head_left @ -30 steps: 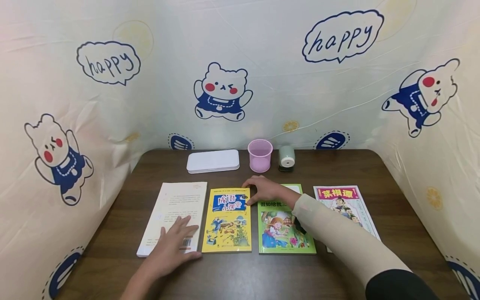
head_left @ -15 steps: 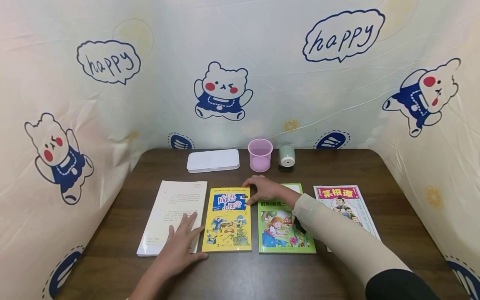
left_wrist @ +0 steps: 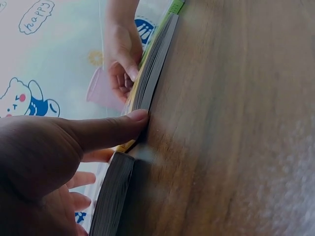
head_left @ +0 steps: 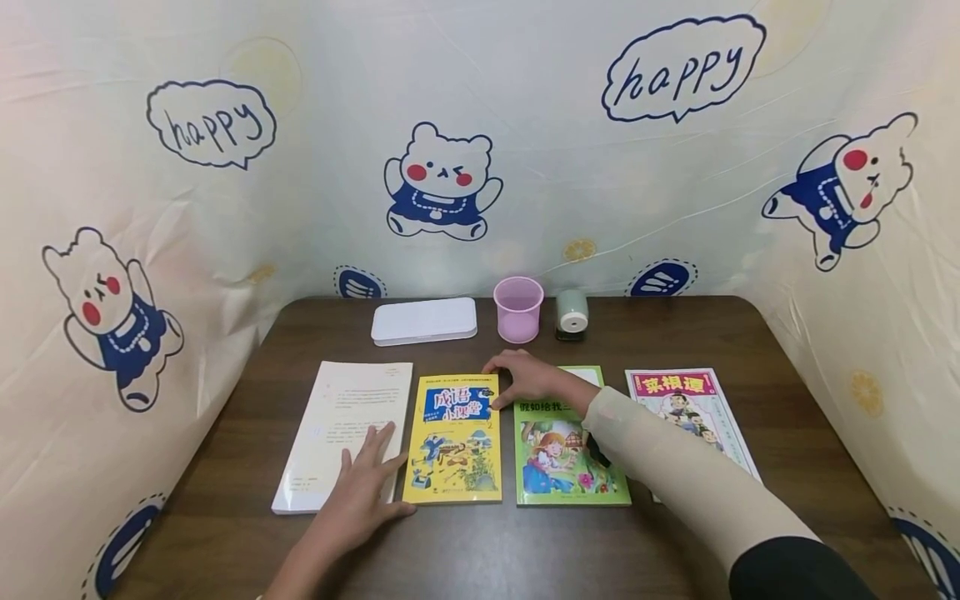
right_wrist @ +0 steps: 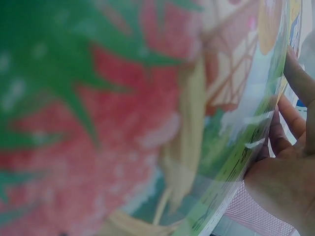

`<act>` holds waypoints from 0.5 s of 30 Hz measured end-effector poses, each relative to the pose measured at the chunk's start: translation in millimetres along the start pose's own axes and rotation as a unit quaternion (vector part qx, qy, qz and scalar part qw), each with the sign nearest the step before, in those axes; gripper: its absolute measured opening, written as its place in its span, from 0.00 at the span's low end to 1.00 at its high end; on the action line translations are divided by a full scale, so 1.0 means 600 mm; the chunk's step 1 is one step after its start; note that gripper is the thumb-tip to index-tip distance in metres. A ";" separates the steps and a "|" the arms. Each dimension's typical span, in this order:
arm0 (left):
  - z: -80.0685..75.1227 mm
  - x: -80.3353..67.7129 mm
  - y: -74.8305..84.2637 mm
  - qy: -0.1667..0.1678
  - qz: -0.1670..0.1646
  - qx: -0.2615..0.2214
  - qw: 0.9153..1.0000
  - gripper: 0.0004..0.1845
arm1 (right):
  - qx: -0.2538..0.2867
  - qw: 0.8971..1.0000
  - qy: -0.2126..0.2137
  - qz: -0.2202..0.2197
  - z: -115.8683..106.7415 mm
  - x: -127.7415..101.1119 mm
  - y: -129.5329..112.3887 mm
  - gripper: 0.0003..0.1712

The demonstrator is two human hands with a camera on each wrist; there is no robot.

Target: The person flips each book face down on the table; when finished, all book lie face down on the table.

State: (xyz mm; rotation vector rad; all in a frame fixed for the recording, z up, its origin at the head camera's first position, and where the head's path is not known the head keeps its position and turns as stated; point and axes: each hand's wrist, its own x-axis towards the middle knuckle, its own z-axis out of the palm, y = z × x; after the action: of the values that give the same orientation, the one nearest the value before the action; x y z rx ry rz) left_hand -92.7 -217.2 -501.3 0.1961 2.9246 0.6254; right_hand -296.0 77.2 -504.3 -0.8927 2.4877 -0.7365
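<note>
the flat yellow paperback book (head_left: 453, 439) lies between both hands, long axis running away from the person; left hand (head_left: 360, 492) rests flat, fingers straight, thumb against its near left corner; right hand (head_left: 527, 379) curls its fingers over the far right corner, nearer the edge.

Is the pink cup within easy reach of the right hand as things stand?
Probably yes: the right hand rests on the yellow book's far corner, with bare table between it and the pink cup.

Head view looks down over the table (head_left: 675, 333); both wrist views sit close, sharing the yellow book (head_left: 453, 437).
</note>
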 end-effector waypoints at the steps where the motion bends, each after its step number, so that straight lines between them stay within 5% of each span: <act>1: 0.000 0.000 0.000 0.000 -0.001 -0.004 1.000 0.41 | 0.000 1.000 0.000 -0.001 0.000 0.001 0.000 0.35; 15: -0.011 0.001 -0.006 -0.024 -0.002 -0.082 0.996 0.43 | 0.001 1.000 0.001 0.002 -0.002 0.000 -0.004 0.34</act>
State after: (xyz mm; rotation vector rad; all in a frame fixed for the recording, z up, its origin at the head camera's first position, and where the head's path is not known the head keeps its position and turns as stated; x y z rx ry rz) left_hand -94.5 -222.8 -497.0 0.1843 2.8088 0.8447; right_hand -295.4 76.1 -501.7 -0.8868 2.4900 -0.7383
